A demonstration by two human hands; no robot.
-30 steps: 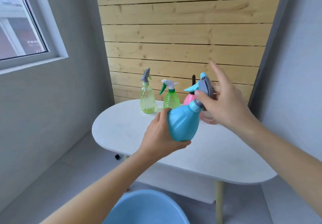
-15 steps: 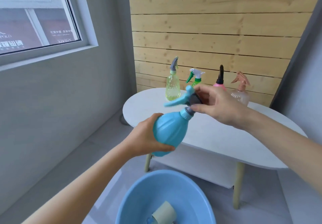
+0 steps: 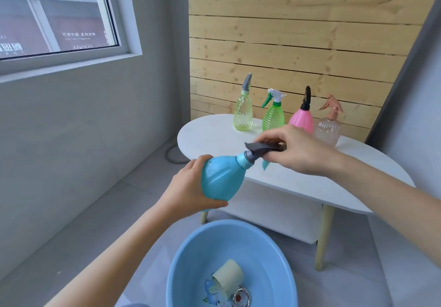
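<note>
Left hand (image 3: pixel 188 189) grips the blue spray bottle (image 3: pixel 222 178), bracing it, I think, so my right hand (image 3: pixel 298 154), pinching the two-o'clock grey head (image 3: pixel 257 150), can unscrew it.

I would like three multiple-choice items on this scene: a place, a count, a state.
1. Where is the blue basin? A on a chair; B on the floor; C on the windowsill.
2. How many spray bottles stand on the table? A two; B four; C six.
3. What does the right hand do? A grips the grey spray head; B lies flat on the table; C hangs idle.
Key: B, it sits on floor tiles; B, yellow bottle, green bottle, pink bottle, clear bottle; A, it curls round the head.
</note>
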